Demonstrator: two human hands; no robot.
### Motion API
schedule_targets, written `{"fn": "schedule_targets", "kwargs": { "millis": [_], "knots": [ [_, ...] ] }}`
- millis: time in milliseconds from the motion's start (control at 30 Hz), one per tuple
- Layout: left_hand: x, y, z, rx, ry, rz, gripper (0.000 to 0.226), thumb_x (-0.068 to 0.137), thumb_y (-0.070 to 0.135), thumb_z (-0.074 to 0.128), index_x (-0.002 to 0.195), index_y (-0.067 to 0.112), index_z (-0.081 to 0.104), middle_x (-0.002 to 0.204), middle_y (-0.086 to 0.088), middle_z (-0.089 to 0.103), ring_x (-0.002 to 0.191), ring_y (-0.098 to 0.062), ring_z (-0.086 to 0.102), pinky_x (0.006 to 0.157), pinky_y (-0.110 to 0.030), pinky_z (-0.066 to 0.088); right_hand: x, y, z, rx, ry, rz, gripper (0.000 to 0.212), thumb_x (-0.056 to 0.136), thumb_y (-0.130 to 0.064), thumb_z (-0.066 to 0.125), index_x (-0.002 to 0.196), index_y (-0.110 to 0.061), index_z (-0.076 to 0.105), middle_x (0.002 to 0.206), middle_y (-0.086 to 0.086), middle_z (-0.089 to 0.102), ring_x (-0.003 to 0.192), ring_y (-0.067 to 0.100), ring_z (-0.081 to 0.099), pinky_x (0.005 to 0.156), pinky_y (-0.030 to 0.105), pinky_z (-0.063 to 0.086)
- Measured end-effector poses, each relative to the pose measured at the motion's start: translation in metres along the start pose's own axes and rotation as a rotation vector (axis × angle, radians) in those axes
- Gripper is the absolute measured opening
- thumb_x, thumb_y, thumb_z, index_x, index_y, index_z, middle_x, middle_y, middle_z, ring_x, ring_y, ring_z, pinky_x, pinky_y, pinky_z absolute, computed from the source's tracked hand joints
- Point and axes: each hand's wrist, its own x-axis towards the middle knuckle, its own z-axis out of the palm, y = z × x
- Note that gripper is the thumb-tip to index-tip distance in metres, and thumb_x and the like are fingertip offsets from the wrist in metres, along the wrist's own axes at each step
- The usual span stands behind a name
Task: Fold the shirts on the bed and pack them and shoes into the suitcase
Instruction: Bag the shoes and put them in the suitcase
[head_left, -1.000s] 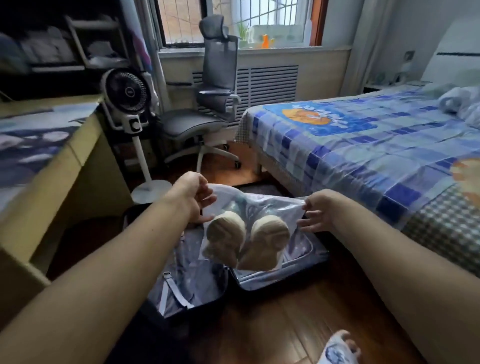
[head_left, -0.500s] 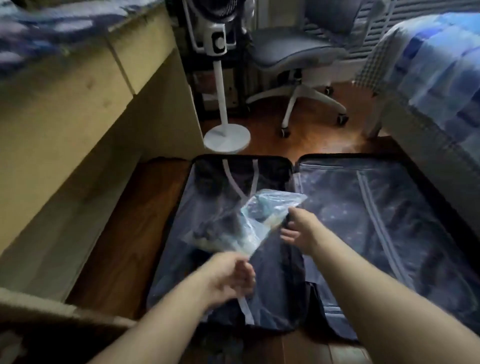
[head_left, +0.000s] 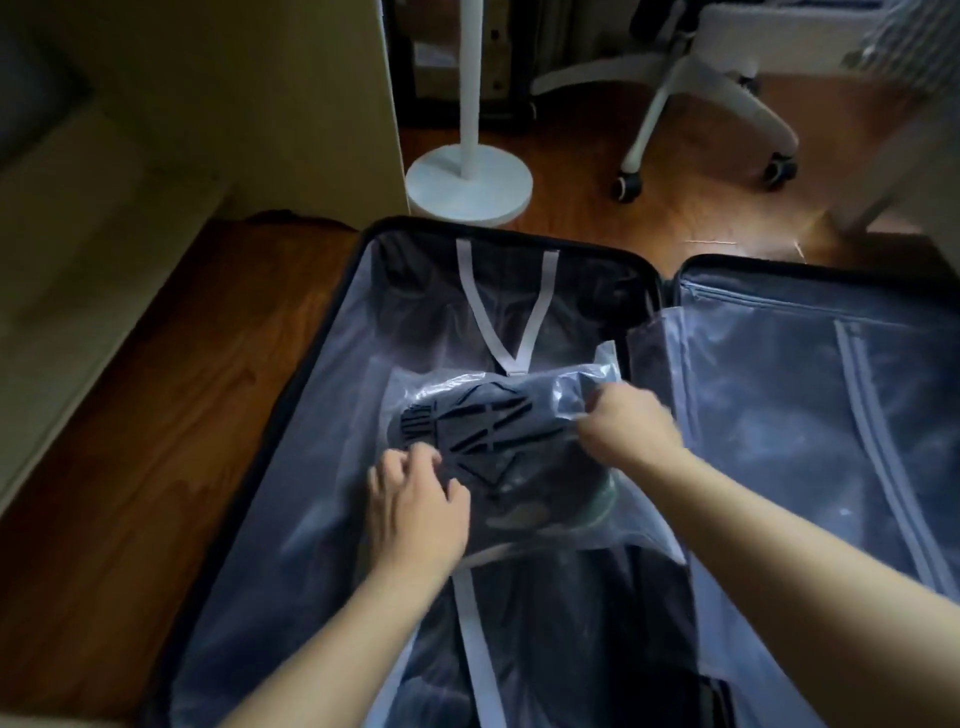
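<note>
The clear plastic bag (head_left: 498, 457) with the shoes (head_left: 483, 431) inside is now laid down in the left half of the open suitcase (head_left: 332, 395), about mid-way along it, right over the point where the pale straps (head_left: 506, 312) meet. Half a second back it was held up in the air above that half, and a second back it was held out in front with the pale toes facing the camera; now a dark patterned sole is turned upward (the second shoe is mostly lost in the shadow underneath).

The bag's right end is pinched by the right hand (head_left: 626, 428), fingers curled in and clamped on the plastic. The near-left part of the bag is pressed by the left hand (head_left: 415, 499), fingers bent and a bit spread over it; whether plastic is actually gripped there can't be told.

The right half of the suitcase, with its zipped divider panel (head_left: 810, 415), is seen beside it. Beyond the suitcase, the white round fan base (head_left: 469, 183) and the office chair's wheeled legs (head_left: 711, 104) are seen much closer than before, on the wood floor (head_left: 156, 415). The desk side (head_left: 260, 104) is at the left.
</note>
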Motion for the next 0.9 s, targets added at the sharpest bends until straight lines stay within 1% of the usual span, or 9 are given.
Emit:
{"fn": "schedule_targets", "kwargs": {
  "millis": [100, 200, 333, 433, 500, 600, 700, 800, 900],
  "knots": [
    [0.006, -0.008, 0.032, 0.149, -0.016, 0.218, 0.061, 0.095, 0.049, 0.048, 0.153, 0.034, 0.035, 0.159, -0.007, 0.022, 0.147, -0.028, 0.017, 0.119, -0.047, 0.026, 0.045, -0.031, -0.011, -0.124, 0.381, -0.262, 0.023, 0.093, -0.030, 0.050, 0.085, -0.010, 0.058, 0.092, 0.012, 0.050, 0.090, 0.037, 0.055, 0.070, 0.039, 0.041],
    [0.004, -0.031, 0.062, 0.280, -0.098, 0.342, 0.079, 0.089, 0.067, 0.031, 0.161, 0.041, 0.010, 0.170, -0.009, 0.000, 0.156, -0.035, -0.001, 0.125, -0.051, 0.006, 0.103, -0.067, 0.007, -0.141, 0.066, -0.362, 0.011, 0.093, -0.020, 0.050, 0.092, -0.011, 0.057, 0.094, 0.014, 0.056, 0.086, 0.035, 0.056, 0.072, 0.034, 0.040],
    [-0.002, -0.044, 0.075, 0.324, 0.033, 0.509, 0.106, 0.074, 0.067, 0.070, 0.161, 0.031, 0.021, 0.165, -0.022, 0.021, 0.151, -0.044, 0.021, 0.115, -0.061, 0.023, 0.147, -0.087, 0.048, -0.289, -0.474, -0.259, 0.028, 0.099, -0.019, 0.055, 0.123, -0.007, 0.059, 0.120, 0.013, 0.062, 0.104, 0.029, 0.061, 0.079, 0.030, 0.044],
    [-0.002, -0.043, 0.079, 0.409, 0.079, 0.735, 0.118, 0.058, 0.064, 0.082, 0.159, 0.036, 0.027, 0.163, -0.019, 0.028, 0.149, -0.043, 0.028, 0.107, -0.067, 0.039, 0.157, -0.079, 0.074, -0.339, -0.473, -0.175, 0.052, 0.097, -0.032, 0.063, 0.139, -0.004, 0.050, 0.138, 0.015, 0.056, 0.120, 0.030, 0.058, 0.092, 0.031, 0.044],
    [0.003, -0.043, 0.084, 0.488, 0.075, 0.770, 0.114, 0.057, 0.050, 0.083, 0.157, 0.039, 0.029, 0.161, -0.018, 0.034, 0.146, -0.043, 0.035, 0.102, -0.068, 0.043, 0.165, -0.067, 0.090, -0.246, -0.390, -0.122, 0.047, 0.089, -0.033, 0.073, 0.124, -0.006, 0.060, 0.126, 0.013, 0.063, 0.106, 0.030, 0.061, 0.083, 0.029, 0.046],
    [0.009, -0.042, 0.093, 0.531, 0.143, 0.733, 0.084, 0.076, 0.027, 0.058, 0.155, 0.040, 0.033, 0.153, -0.019, 0.042, 0.137, -0.043, 0.048, 0.101, -0.067, 0.045, 0.173, -0.055, 0.096, 0.038, -0.211, -0.094, 0.024, 0.087, -0.030, 0.067, 0.104, -0.013, 0.064, 0.106, 0.009, 0.066, 0.086, 0.028, 0.057, 0.078, 0.030, 0.049],
    [0.004, -0.044, 0.099, 0.553, 0.264, 0.739, 0.074, 0.085, 0.018, 0.050, 0.155, 0.039, 0.036, 0.135, -0.017, 0.048, 0.116, -0.039, 0.053, 0.094, -0.062, 0.050, 0.172, -0.067, 0.073, 0.837, -0.114, -0.039, 0.007, 0.086, -0.016, 0.062, 0.090, -0.019, 0.057, 0.090, 0.008, 0.062, 0.080, 0.029, 0.062, 0.068, 0.034, 0.057],
    [0.002, -0.044, 0.096, 0.559, 0.221, 0.712, 0.098, 0.071, 0.033, 0.075, 0.157, 0.041, 0.030, 0.127, -0.018, 0.056, 0.100, -0.039, 0.058, 0.079, -0.056, 0.051, 0.144, -0.089, 0.026, 1.493, -0.362, -0.066, 0.016, 0.095, 0.001, 0.061, 0.100, -0.013, 0.055, 0.086, 0.009, 0.064, 0.071, 0.019, 0.068, 0.068, 0.030, 0.059],
    [0.012, -0.037, 0.081, 0.506, 0.131, 0.611, 0.121, 0.052, 0.048, 0.091, 0.157, 0.039, 0.031, 0.115, -0.017, 0.057, 0.085, -0.038, 0.057, 0.062, -0.050, 0.049, 0.100, -0.098, -0.013, 1.550, -0.618, -0.194, 0.012, 0.097, 0.000, 0.058, 0.098, -0.012, 0.059, 0.077, 0.005, 0.067, 0.070, 0.014, 0.069, 0.072, 0.027, 0.058]
  ]
}}
